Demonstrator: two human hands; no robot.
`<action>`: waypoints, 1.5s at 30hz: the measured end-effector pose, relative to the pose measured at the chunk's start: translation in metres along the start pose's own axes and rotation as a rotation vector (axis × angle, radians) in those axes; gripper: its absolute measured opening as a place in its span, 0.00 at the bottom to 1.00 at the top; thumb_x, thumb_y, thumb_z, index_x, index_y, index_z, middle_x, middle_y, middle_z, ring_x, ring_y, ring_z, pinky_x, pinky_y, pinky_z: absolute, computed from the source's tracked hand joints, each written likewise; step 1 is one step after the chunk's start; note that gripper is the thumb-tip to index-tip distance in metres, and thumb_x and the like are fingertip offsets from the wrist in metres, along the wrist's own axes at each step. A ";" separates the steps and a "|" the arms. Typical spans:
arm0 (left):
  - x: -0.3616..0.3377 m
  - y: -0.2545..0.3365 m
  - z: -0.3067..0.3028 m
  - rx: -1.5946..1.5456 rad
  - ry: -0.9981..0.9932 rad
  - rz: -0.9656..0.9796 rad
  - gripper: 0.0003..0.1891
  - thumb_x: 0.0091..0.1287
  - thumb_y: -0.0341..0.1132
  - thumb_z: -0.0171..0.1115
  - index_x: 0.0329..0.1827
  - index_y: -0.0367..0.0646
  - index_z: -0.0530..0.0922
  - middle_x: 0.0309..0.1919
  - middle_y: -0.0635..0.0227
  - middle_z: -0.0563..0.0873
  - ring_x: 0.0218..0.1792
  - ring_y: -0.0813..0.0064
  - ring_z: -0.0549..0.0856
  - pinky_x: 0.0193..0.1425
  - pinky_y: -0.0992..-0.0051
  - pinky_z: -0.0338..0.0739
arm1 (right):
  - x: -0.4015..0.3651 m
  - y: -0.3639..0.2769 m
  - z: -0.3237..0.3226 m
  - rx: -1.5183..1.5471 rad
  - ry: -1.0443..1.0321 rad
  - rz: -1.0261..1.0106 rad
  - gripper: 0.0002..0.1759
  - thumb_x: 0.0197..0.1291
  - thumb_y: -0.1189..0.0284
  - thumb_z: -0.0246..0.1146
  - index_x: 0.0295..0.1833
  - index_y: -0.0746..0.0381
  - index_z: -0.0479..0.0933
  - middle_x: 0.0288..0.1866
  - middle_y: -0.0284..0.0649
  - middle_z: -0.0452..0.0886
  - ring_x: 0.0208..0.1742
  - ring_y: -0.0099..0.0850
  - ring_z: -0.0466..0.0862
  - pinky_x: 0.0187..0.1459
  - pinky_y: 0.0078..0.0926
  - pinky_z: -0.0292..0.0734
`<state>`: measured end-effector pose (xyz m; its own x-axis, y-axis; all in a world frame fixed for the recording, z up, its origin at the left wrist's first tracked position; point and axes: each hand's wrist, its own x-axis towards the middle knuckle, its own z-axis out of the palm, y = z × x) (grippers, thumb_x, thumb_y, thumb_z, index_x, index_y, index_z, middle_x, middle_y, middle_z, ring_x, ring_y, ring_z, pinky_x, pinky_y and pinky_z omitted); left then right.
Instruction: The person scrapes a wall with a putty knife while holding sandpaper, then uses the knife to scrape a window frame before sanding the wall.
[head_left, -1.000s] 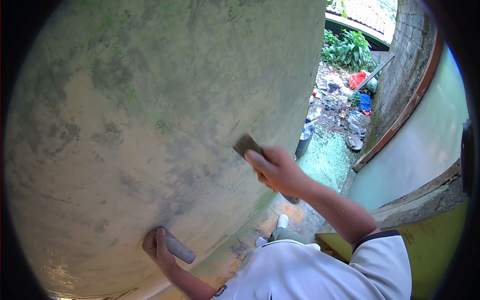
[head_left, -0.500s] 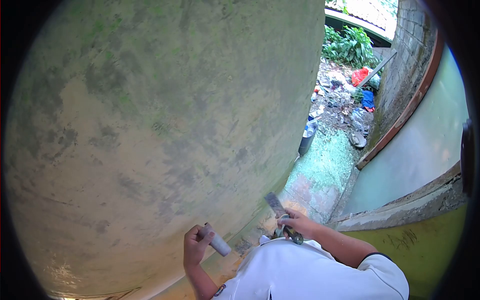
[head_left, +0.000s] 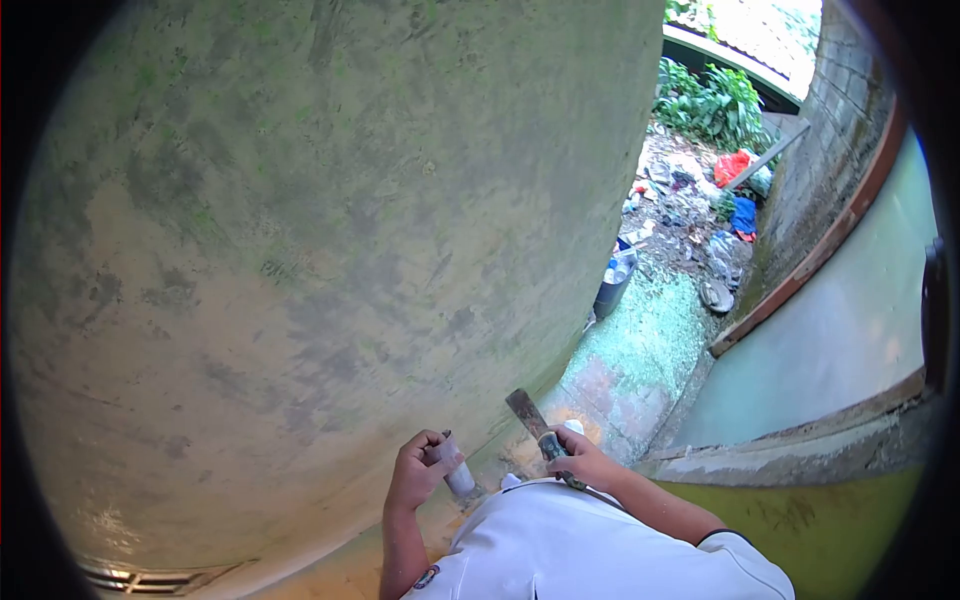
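Observation:
Low in the view, my left hand (head_left: 425,468) is closed round a pale grey, tube-shaped piece (head_left: 461,480); its kind does not show clearly. My right hand (head_left: 582,462) grips a scraper (head_left: 527,411) by its dark handle, with the flat, stained blade pointing up and left. Both hands are in front of my white shirt (head_left: 560,545), a short way apart. Beyond them rises a large wall (head_left: 300,250), patched beige, grey and green, with the scraper blade close to its lower edge in this view.
A narrow concrete path (head_left: 640,345) with a greenish coating runs ahead. A dark bucket (head_left: 614,285) stands against the wall. Litter (head_left: 690,200) and leafy plants (head_left: 715,105) lie further on. At right are a block wall (head_left: 835,130) and a smooth pale panel (head_left: 820,340).
My left hand has shifted slightly right with the grey piece, which is more upright. My right hand and the scraper have moved a little left. The view has tilted slightly.

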<state>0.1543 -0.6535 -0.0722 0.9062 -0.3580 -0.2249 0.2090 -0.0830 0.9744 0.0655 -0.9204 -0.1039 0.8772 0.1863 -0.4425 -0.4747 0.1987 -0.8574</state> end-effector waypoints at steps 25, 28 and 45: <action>0.109 0.039 0.138 -0.315 -0.256 -0.004 0.08 0.60 0.25 0.65 0.40 0.41 0.75 0.34 0.75 0.80 0.37 0.84 0.78 0.43 0.79 0.72 | 0.055 -0.119 -0.126 0.026 -0.406 -0.115 0.14 0.58 0.76 0.62 0.50 0.65 0.71 0.26 0.32 0.76 0.19 0.21 0.76 0.22 0.18 0.70; 0.119 0.031 0.139 -0.309 -0.230 0.017 0.10 0.58 0.26 0.66 0.39 0.42 0.75 0.36 0.73 0.81 0.38 0.81 0.79 0.46 0.77 0.72 | 0.059 -0.129 -0.142 0.032 -0.470 -0.061 0.14 0.57 0.79 0.61 0.50 0.65 0.70 0.25 0.33 0.75 0.19 0.22 0.76 0.22 0.19 0.70; 0.113 0.018 0.160 -0.425 0.072 0.112 0.20 0.51 0.18 0.65 0.48 0.39 0.75 0.43 0.68 0.81 0.45 0.76 0.80 0.54 0.74 0.73 | 0.085 -0.146 -0.180 -0.040 -0.377 -0.045 0.14 0.54 0.81 0.65 0.45 0.63 0.71 0.28 0.34 0.75 0.19 0.22 0.76 0.21 0.19 0.71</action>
<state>0.2019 -0.8445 -0.0801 0.9521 -0.2760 -0.1319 0.2268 0.3476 0.9098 0.2221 -1.1066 -0.0637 0.8059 0.5203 -0.2826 -0.4260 0.1781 -0.8870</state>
